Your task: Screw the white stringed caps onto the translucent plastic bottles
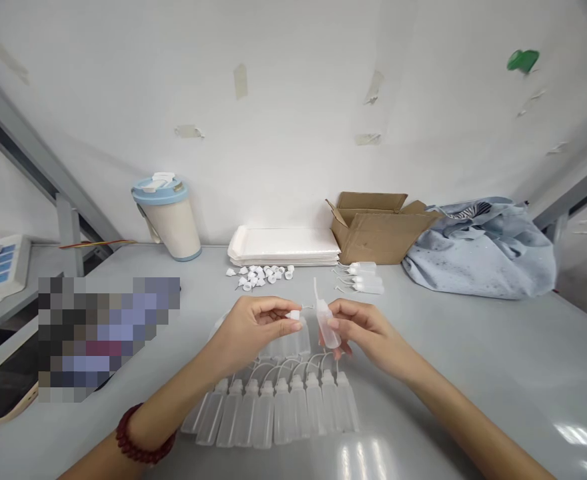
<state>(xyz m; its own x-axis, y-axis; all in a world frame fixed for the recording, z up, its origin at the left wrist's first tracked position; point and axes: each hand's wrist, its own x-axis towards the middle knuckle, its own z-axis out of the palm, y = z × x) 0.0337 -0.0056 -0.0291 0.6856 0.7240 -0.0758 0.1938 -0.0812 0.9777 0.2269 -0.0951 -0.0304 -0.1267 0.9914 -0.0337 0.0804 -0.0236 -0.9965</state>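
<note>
The left hand [246, 330] is pinching a white cap [294, 315] in its fingertips, while the right hand [366, 327] is holding a tilted translucent bottle [328, 327] just beside it, over the grey table [498, 360]. Similar bottles [282, 417] are lying in a row nearer the person; loose caps [260, 273], white envelopes [286, 245] and an open carton [386, 237] are sitting farther back, a tumbler [176, 227] standing near the tape-marked wall [298, 153].

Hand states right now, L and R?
Left hand: closed, pinching a small white cap between thumb and fingers.
Right hand: closed, holding a translucent bottle, thin tube pointing up.
</note>
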